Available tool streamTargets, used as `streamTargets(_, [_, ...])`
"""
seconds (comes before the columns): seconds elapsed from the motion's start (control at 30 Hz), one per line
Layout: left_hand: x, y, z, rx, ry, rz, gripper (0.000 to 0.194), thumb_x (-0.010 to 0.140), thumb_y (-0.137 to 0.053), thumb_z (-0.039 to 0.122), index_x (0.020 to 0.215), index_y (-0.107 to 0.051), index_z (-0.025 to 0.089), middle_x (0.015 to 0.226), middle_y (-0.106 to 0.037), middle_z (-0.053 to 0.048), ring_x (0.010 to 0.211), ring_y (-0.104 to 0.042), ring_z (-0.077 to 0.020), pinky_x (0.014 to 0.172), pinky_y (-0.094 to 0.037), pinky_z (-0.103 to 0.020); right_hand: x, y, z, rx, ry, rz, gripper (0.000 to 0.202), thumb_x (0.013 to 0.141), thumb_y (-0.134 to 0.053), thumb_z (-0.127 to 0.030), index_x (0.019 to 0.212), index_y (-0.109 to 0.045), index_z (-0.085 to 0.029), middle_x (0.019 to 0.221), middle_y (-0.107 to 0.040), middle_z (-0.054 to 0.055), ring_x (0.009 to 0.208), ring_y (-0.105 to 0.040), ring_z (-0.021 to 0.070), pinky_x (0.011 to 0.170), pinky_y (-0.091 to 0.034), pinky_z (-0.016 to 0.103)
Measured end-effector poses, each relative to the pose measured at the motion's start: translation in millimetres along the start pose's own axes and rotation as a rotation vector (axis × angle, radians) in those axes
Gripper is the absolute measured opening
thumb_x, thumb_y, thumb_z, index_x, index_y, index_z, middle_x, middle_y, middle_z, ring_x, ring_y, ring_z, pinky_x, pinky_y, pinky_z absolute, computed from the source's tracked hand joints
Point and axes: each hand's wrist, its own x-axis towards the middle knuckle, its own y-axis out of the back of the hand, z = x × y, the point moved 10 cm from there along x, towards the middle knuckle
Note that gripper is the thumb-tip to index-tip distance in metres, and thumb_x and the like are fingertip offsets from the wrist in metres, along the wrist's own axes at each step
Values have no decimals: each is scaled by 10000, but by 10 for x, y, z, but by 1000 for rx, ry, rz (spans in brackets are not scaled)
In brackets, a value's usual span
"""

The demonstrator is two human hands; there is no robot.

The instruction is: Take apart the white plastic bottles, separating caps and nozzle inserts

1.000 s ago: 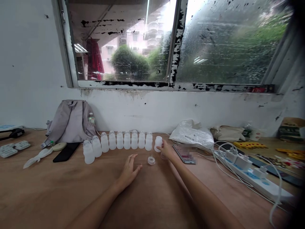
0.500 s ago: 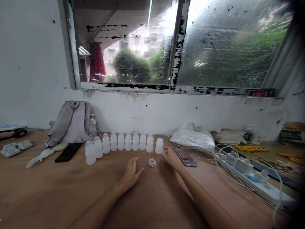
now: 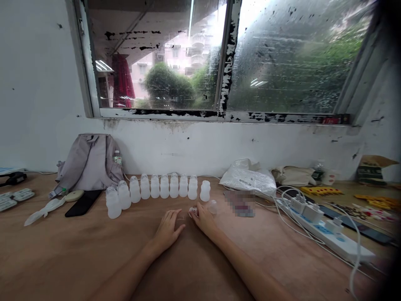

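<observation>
My right hand (image 3: 203,218) has its fingertips closed on a small whitish bottle nipple with its collar ring (image 3: 192,212), which the fingers partly cover. Just right of that hand, a clear dome cap (image 3: 212,207) sits on the table. My left hand (image 3: 168,228) lies on the tabletop to the left, fingers stretched and thumb apart, holding nothing. Behind both hands stands a curved row of several frosted white baby bottles (image 3: 164,187) with clear caps. At the row's right end is a bottle (image 3: 205,191) with no cap on it.
A phone (image 3: 242,204) and a plastic bag (image 3: 247,177) lie to the right, near a white power strip (image 3: 332,238) with trailing cables. On the left are a grey backpack (image 3: 90,163), a black phone-like slab (image 3: 83,203) and a white wrapper (image 3: 44,211). A wall closes off the back.
My right hand has moved left from the clear cap beside the uncapped bottle to the nipple and collar. The clear cap now stands free. My left hand stays much the same; the view shifts slightly.
</observation>
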Motion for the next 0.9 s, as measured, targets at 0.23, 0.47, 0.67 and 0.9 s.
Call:
streamTargets(0.23, [27, 33, 78, -2, -37, -24, 461, 740, -542, 288, 1178, -411, 223, 1125, -501, -75, 1043, -440, -234, 902, -357, -410, -149, -8, -418, 261, 167, -57, 128, 735, -446, -162, 854, -470, -203, 701, -583, 4, 616, -555, 141, 553, -400, 224])
streamTargets(0.47, [51, 130, 148, 54, -83, -2, 244, 729, -535, 251, 971, -532, 215, 1010, -542, -71, 961, -484, -232, 838, -386, -375, -224, -74, -553, 245, 207, -62, 184, 687, -433, -108, 838, -456, -211, 714, -575, 2, 631, -551, 142, 566, -398, 217])
streamTargets(0.67, [86, 150, 202, 70, -109, -58, 242, 728, -540, 296, 952, -535, 206, 931, -578, -71, 898, -510, -238, 813, -380, -377, -202, -35, -581, 185, 227, -67, 226, 676, -425, -89, 866, -454, -209, 740, -566, 9, 654, -541, 145, 596, -409, 230])
streamTargets(0.9, [132, 327, -204, 222, -37, -56, 347, 737, -523, 337, 1059, -485, 214, 992, -562, -68, 922, -497, -230, 815, -373, -354, -161, 57, -516, 105, 260, -54, 236, 669, -441, -95, 885, -463, -189, 852, -547, 40, 783, -526, 166, 686, -413, 259])
